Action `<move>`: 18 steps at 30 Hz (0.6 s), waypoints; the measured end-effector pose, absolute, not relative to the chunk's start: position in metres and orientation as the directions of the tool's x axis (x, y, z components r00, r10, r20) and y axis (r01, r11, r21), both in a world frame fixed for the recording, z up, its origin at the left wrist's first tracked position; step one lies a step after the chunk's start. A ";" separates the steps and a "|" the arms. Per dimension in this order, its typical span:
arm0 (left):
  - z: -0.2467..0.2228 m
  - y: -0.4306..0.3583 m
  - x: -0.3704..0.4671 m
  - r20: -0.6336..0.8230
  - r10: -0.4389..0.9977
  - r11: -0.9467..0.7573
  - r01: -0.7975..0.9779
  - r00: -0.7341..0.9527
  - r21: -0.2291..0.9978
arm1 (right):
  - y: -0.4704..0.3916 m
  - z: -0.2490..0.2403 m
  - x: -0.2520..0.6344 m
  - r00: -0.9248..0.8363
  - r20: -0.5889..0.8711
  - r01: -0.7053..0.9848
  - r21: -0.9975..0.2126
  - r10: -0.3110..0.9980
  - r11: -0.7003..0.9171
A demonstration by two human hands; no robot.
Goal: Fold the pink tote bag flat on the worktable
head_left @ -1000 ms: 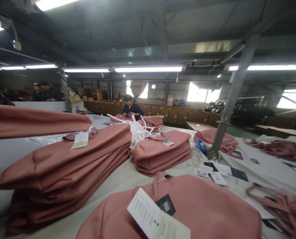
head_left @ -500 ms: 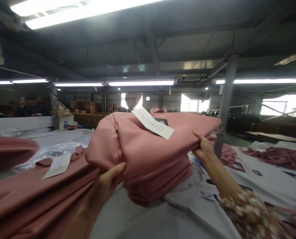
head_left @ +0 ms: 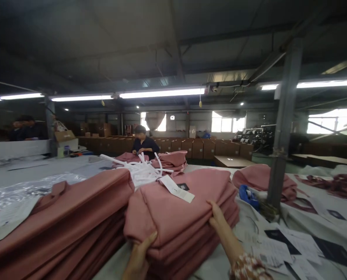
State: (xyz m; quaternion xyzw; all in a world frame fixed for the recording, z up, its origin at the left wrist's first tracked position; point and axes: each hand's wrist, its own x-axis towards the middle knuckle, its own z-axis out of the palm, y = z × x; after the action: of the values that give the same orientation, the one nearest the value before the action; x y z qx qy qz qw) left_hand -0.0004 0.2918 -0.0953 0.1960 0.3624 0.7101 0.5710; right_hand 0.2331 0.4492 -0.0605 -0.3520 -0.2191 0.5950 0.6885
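Note:
A folded pink bag (head_left: 179, 202) with a white paper tag (head_left: 176, 188) and a small black tag lies on top of a stack of the same pink bags (head_left: 190, 237) in front of me. My left hand (head_left: 140, 258) grips the near left edge of the top bag, thumb up against its fold. My right hand (head_left: 217, 219) holds its right edge, fingers pressed on the fabric. A longer pile of pink bags (head_left: 62, 225) lies just to the left, touching the stack.
White straps (head_left: 138, 167) lie behind the stack. A steel post (head_left: 281, 144) rises from the table at right, with a blue object (head_left: 247, 194) and loose paper tags (head_left: 281, 249) near it. A person (head_left: 144, 144) works at the far end. Cardboard boxes (head_left: 208, 147) line the back.
Both hands lifted a pink bag from the near table, carried it forward, and it now rests on the stack ahead. The view has dropped lower.

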 end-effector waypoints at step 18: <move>-0.105 0.335 0.018 -0.309 0.898 -0.034 -0.748 -0.314 0.663 | 0.494 -0.107 0.261 0.438 -0.091 -0.180 -0.984 0.894 -0.012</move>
State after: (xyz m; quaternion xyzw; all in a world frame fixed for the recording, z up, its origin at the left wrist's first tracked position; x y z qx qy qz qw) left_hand 0.0181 0.3354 -0.1047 0.0965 0.3867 0.7123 0.5777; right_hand 0.2606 0.4937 -0.1069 -0.5688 -0.3139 0.4272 0.6288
